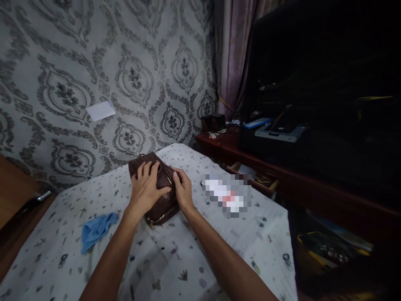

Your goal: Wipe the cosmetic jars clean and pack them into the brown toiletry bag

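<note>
A dark brown bag (163,209) with gold zippers lies on the patterned white cloth (169,259) in front of me. My left hand (146,186) rests on top of it, palm down, fingers spread over the upper face. At the bag's right side is my right hand (184,191), its thumb near a zipper and its fingertips partly hidden behind the edge. It seems to grip the bag along that side. A crumpled blue cloth (97,230) lies to the left of my left forearm.
A blurred-out item (224,194) lies right of the bag. Beyond the table's right edge stand a dark red desk (216,144) and an open drawer (266,184). The patterned wall (140,108) rises behind, and a wooden piece (19,192) borders the left.
</note>
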Action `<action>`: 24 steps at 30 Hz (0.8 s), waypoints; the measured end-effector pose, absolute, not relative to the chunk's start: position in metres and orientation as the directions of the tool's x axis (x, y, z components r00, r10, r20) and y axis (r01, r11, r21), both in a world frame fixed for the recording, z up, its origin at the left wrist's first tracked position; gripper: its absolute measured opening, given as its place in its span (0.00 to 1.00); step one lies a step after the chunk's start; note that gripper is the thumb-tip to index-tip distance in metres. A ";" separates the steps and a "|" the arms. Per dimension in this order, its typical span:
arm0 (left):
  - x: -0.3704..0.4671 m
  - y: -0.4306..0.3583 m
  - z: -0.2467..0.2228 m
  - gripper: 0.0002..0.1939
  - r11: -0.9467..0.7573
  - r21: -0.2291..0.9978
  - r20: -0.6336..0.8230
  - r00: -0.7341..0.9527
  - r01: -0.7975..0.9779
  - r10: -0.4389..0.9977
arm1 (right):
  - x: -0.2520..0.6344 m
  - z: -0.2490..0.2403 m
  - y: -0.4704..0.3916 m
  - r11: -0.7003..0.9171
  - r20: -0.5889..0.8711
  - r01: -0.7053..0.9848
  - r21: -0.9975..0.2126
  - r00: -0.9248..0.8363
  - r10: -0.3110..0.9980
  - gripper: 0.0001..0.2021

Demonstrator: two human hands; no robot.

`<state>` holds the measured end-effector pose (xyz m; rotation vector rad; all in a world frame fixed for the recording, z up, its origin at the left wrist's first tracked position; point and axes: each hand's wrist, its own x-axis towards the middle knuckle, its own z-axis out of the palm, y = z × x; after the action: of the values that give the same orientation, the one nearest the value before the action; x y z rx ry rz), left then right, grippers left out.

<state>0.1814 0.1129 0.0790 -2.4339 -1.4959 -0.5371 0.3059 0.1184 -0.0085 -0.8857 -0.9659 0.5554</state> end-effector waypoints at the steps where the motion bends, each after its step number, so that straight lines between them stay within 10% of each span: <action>1: 0.181 0.114 0.079 0.41 -0.450 -0.010 0.422 0.412 0.893 0.808 | 0.306 -0.008 0.118 0.537 0.462 -0.024 -0.843 0.478 0.747 0.14; 13: 0.174 0.118 0.077 0.40 -0.496 0.065 0.429 0.425 0.866 0.797 | 0.295 -0.019 0.114 0.475 0.455 0.089 -0.875 0.485 0.747 0.22; 24: 0.132 0.159 0.096 0.17 -0.594 0.439 0.635 0.235 0.674 0.736 | 0.297 -0.034 0.095 0.449 0.465 0.127 -0.885 0.316 0.827 0.42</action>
<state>0.1318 0.1588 0.0964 -2.5242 -1.4442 -1.3679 0.2970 0.0948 -0.0338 -1.0270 -1.1791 0.5870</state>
